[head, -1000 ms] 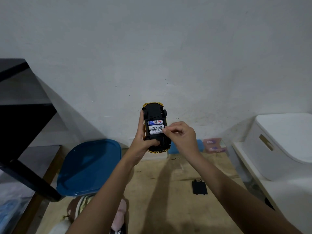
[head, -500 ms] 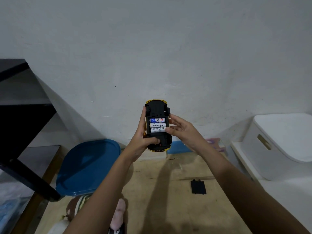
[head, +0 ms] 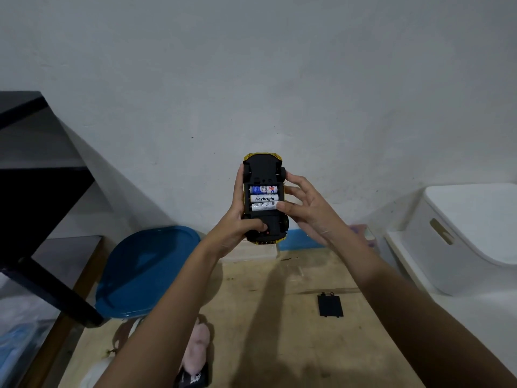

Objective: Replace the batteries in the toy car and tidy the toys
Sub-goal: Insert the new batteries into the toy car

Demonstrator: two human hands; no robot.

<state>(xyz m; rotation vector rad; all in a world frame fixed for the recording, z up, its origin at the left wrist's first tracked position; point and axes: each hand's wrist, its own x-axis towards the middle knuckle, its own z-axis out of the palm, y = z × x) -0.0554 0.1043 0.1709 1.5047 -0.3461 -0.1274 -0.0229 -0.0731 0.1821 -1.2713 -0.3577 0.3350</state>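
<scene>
Left hand (head: 237, 219) grips the upturned toy car (head: 264, 198), three batteries showing. Right hand (head: 303, 211), fingers spread, steadies it; the battery cover (head: 330, 306) lies below-right on the floor, nearer that hand.

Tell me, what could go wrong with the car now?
1. The batteries sit uncovered in the upturned car; tipping it might spill them, since the cover lies on the floor.
2. The cover is small and dark, so it could get stepped on or forgotten.
3. One battery is a different brand, which might make the car run poorly.
</scene>
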